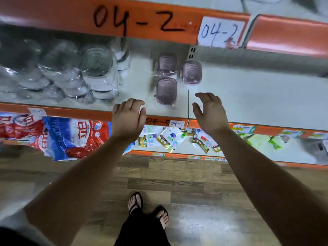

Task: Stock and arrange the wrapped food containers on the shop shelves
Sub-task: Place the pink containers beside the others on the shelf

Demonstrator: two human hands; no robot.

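Note:
Three wrapped purple food containers stand on the pale shelf (248,96): one at the front (166,90), one behind it (167,64), one to the right (192,72). My left hand (128,117) hovers over the shelf's front edge, just left of the front container, fingers loosely curled and holding nothing. My right hand (209,110) is raised to the container's right, fingers relaxed and bent, empty. Neither hand touches a container.
Stacks of wrapped clear containers (95,71) fill the shelf's left part. An orange beam marked 04-2 (134,20) runs overhead. Below hang red and blue detergent bags (71,137) and small packets (170,139). My feet (147,208) stand on the wood floor.

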